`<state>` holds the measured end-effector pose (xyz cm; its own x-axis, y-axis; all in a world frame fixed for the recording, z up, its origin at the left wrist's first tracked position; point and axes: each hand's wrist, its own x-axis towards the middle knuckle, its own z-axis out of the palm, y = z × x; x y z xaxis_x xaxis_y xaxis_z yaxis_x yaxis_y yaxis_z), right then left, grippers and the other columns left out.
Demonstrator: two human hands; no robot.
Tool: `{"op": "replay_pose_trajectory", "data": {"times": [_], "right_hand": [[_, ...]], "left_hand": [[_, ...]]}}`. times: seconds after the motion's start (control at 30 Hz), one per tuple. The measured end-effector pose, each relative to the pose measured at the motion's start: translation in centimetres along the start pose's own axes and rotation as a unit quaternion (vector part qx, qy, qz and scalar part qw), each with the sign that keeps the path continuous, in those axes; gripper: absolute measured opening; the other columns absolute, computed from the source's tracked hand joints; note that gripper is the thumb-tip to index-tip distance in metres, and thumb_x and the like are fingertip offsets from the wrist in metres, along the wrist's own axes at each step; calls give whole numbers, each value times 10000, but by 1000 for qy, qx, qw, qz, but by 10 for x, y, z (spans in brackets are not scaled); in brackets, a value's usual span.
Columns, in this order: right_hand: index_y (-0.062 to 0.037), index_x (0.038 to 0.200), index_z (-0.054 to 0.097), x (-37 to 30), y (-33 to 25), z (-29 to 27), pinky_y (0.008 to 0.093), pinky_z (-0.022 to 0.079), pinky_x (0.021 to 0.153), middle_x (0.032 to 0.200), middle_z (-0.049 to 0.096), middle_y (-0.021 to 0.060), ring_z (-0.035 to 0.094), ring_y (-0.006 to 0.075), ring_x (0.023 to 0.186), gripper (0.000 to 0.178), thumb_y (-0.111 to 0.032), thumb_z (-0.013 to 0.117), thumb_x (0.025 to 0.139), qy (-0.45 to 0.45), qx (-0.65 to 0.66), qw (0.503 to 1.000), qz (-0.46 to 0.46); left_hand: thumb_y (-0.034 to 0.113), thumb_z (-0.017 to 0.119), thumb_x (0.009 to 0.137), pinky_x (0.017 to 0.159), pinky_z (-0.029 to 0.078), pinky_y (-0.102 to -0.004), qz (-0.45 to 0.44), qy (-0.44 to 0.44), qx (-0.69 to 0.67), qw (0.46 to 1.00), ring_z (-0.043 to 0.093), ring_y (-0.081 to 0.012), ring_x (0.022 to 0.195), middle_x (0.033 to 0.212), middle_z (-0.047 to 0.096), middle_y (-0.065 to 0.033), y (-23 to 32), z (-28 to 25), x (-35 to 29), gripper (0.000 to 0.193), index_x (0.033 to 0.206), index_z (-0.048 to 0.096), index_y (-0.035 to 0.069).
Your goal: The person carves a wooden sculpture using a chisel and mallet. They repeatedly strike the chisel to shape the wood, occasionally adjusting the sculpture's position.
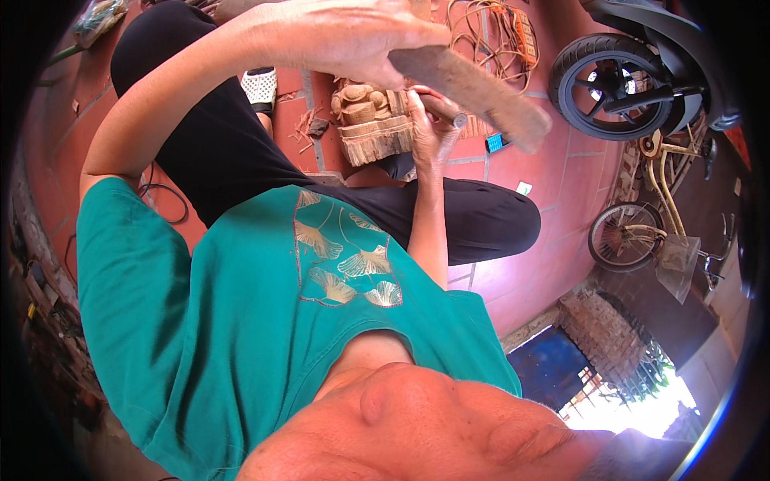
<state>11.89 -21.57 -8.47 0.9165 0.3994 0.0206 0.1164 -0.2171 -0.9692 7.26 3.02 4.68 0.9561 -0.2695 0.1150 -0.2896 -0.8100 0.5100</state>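
My left hand is raised near the top edge, closed round a flat, paddle-like wooden mallet. The mallet slants down to the right, over my other hand. My right hand grips a chisel by its round wooden handle; the handle's butt end points right, toward the mallet, and the blade is hidden. Just left of that hand lies a carved block of pale brown wood, with rounded shapes cut on its far part and rough, ridged wood on its near part. It sits on the floor between my legs.
Wood chips and a white perforated shoe are left of the carving. A blue keypad-like object lies right. Tangled cords run to an orange power strip. A motor scooter wheel and bicycle stand at right.
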Motion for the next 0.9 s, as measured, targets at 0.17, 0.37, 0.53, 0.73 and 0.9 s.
{"op": "replay_pose_trajectory", "data": {"times": [0.17, 0.37, 0.53, 0.73, 0.9], "right_hand": [[-40, 991, 681, 9, -5, -3, 332, 514, 855, 1053, 656, 80, 654, 208, 976, 152, -8, 748, 859, -51, -105, 986, -115], [-46, 1038, 662, 2, -14, -6, 388, 531, 863, 1021, 658, 131, 659, 330, 974, 214, 1, 734, 842, -83, -217, 954, -187], [-42, 1045, 670, -1, -9, -3, 389, 546, 828, 1011, 667, 136, 675, 329, 968, 217, 2, 744, 846, -75, -220, 949, -214], [-25, 1029, 683, -1, 3, 0, 378, 539, 819, 1002, 670, 136, 679, 317, 966, 209, 18, 755, 837, -52, -140, 976, -156], [-24, 1027, 682, -2, 2, 0, 380, 537, 823, 990, 666, 134, 677, 314, 957, 210, 23, 753, 835, -44, -158, 972, -169]], "left_hand": [[302, 857, 791, 808, 546, -409, 49, 212, -16, 976, 707, -317, 834, 894, 696, -181, -11, 10, 1, 673, 1343, 579, 34], [300, 818, 849, 992, 476, -334, -121, 113, -400, 901, 601, -213, 1166, 1236, 642, -206, 30, -34, -15, 738, 1395, 502, -84], [217, 834, 840, 1003, 466, -314, -179, 167, -476, 845, 601, -173, 1128, 1229, 653, -155, 19, -16, -30, 738, 1411, 484, -95], [179, 823, 850, 873, 514, -306, -99, 205, -435, 871, 635, -155, 1002, 1165, 683, -131, 0, 3, -35, 699, 1397, 484, -96], [269, 853, 804, 790, 551, -380, -136, 167, -366, 905, 709, -264, 868, 980, 713, -174, 16, 3, -38, 671, 1339, 564, -14]]}}
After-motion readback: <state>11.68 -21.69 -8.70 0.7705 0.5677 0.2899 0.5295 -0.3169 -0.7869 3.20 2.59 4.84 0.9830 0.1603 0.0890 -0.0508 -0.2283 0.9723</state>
